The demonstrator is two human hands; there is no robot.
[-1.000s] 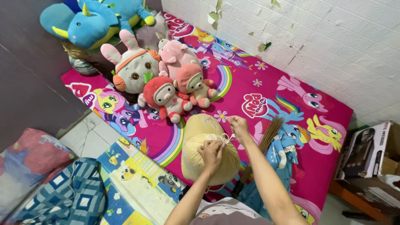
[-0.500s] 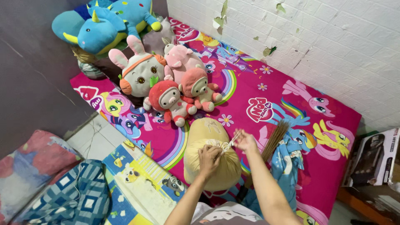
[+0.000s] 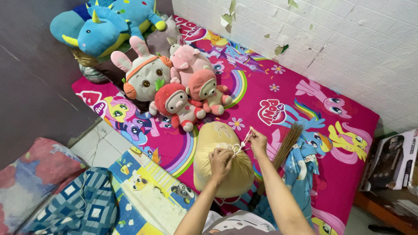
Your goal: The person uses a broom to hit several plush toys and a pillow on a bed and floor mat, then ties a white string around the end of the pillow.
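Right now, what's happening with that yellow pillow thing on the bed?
A person is handling the gathered end of a yellow bolster pillow on a pink cartoon bedsheet. The left hand pinches the bunched fabric, while the right hand pulls a white string taut. Plush toys sit nearby, and a stick broom lies beside the pillow.

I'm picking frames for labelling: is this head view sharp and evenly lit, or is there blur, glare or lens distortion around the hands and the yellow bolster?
Head view: left hand, right hand and yellow bolster are sharp, with no motion blur; light is soft and even, no glare, only faint shadows under the plush toys; the wide lens bends the white brick wall lines towards the edges.
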